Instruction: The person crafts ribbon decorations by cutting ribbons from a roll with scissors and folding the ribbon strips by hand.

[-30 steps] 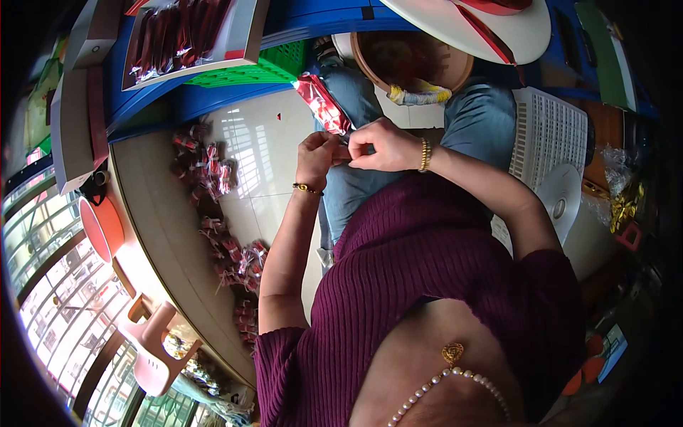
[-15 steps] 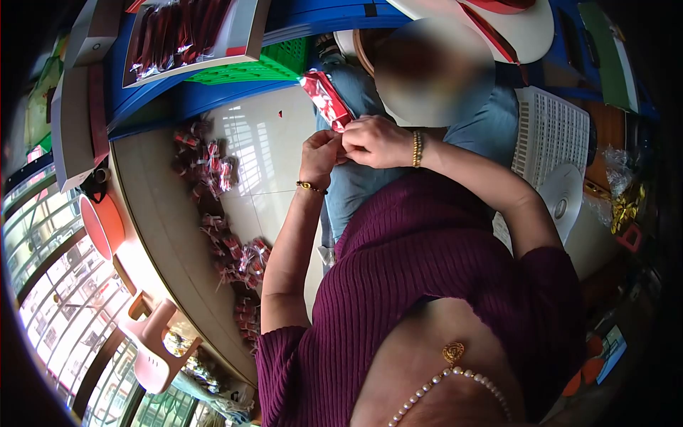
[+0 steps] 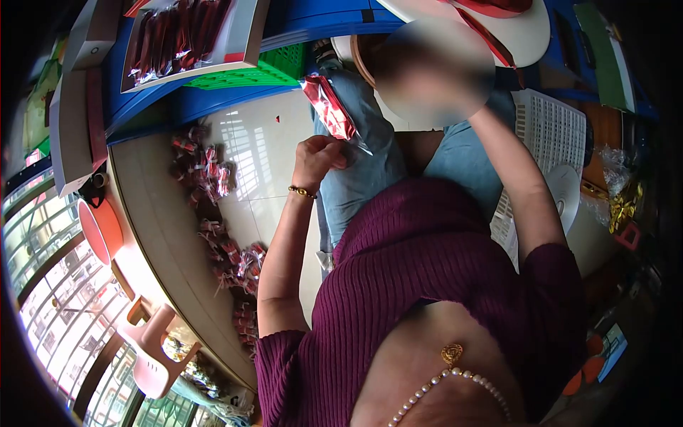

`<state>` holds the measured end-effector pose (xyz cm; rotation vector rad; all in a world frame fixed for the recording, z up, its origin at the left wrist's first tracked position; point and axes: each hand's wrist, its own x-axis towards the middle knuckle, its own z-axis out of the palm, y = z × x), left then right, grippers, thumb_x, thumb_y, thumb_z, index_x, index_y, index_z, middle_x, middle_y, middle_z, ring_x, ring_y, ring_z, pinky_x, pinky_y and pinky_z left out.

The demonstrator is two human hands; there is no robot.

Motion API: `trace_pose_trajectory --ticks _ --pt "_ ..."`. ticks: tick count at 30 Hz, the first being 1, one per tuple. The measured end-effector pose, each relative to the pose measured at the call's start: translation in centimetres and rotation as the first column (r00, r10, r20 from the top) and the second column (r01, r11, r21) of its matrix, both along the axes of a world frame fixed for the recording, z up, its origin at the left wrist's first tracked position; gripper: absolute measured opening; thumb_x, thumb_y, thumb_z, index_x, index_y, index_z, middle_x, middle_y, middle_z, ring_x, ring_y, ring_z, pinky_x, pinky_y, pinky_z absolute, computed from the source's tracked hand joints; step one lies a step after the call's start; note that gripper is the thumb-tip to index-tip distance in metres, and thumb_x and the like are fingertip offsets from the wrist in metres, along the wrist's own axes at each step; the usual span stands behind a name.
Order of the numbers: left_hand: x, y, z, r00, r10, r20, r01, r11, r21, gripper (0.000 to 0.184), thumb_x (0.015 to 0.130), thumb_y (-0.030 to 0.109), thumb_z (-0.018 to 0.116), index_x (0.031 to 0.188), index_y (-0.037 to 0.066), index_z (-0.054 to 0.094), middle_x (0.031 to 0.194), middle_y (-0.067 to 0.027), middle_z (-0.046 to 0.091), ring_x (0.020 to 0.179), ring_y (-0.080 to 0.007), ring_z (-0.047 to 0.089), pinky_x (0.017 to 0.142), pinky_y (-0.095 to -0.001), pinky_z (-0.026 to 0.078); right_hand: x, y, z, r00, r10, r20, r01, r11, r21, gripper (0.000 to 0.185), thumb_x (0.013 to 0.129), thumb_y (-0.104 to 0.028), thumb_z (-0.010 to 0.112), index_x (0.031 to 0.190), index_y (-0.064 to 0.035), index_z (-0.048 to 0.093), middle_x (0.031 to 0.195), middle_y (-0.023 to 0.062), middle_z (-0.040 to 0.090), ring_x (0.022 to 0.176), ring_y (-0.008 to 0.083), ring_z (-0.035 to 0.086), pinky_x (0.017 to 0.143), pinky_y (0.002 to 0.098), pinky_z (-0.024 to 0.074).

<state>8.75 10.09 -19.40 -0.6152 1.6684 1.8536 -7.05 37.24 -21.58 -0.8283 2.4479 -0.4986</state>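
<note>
The left hand [image 3: 321, 161], below a bracelet, is beside the wearer's left thigh, its fingers curled together and clamped at the near end of a shiny red-and-silver foil packet in clear film [image 3: 331, 110]. The packet lies slantwise along the left leg of the blue jeans [image 3: 363, 188], with a loose tip of film sticking out beside the fingers. The right arm reaches forward over the other leg; the right hand [image 3: 437, 89] is inside a round blurred patch, so whether its fingers are apart or together cannot be told. The rim of a brown round basin [image 3: 361, 62] shows at the edge of that blur.

Forward on the left, an open pale cardboard box [image 3: 250, 39] holds dark red wrapped strips [image 3: 174, 39], with a green plastic crate [image 3: 274, 65] just below it. Red-and-white bundles [image 3: 213, 171] lie on the pale tiled floor [image 3: 274, 181]. A white perforated plastic basket [image 3: 551, 117] is beside the right leg.
</note>
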Motion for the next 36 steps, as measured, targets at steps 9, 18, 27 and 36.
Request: trace_pose_trajectory --ticks 9,18,27,36 --pt "0.6 2.7 1.3 0.623 -0.53 -0.576 -0.274 0.542 -0.794 0.023 0.069 0.0 0.058 0.091 0.004 0.052 0.088 -0.0135 0.056 0.083 -0.0322 0.055 0.068 -0.0399 0.046 3.7 1.1 2.1 0.835 -0.189 -0.516 0.078 0.97 -0.23 0.021 0.079 -0.008 0.058 0.099 -0.0064 0.062 0.107 0.0081 0.058 0.102 0.0236 0.054 0.095 0.0392 0.0332" --pt "2.5 1.9 -0.1 0.5 -0.624 -0.601 -0.183 0.602 -0.777 0.041 0.063 -0.007 0.049 0.101 0.004 0.059 0.103 -0.0127 0.056 0.091 -0.033 0.053 0.077 -0.0389 0.046 9.5 -5.5 2.6 0.84 0.079 -0.536 -0.384 0.784 -0.487 0.034 0.07 -0.003 0.064 0.102 -0.0142 0.063 0.113 0.0064 0.052 0.099 0.0236 0.051 0.083 0.0361 0.0418" --pt "3.9 0.6 -1.5 0.453 -0.607 -0.653 -0.184 0.653 -0.735 0.045 0.064 -0.003 0.055 0.108 0.005 0.06 0.109 -0.0099 0.057 0.099 -0.0302 0.053 0.084 -0.0392 0.044 8.9 -6.7 1.2 0.826 0.184 -0.533 -0.493 0.695 -0.524 0.018 0.068 -0.009 0.068 0.086 -0.0107 0.065 0.1 0.0023 0.059 0.088 0.0182 0.056 0.077 0.0322 0.0423" --pt "4.3 2.6 -2.8 0.567 -0.248 -0.785 -0.389 0.76 -0.521 0.016 0.071 0.003 0.069 0.086 0.002 0.064 0.101 -0.0114 0.059 0.092 -0.0238 0.054 0.082 -0.0334 0.043 10.0 -7.5 0.3 0.984 -0.009 -0.177 -0.126 0.669 -0.733 0.008 0.073 -0.008 0.068 0.079 -0.0044 0.064 0.089 0.005 0.061 0.077 0.0209 0.059 0.066 0.0324 0.0466"
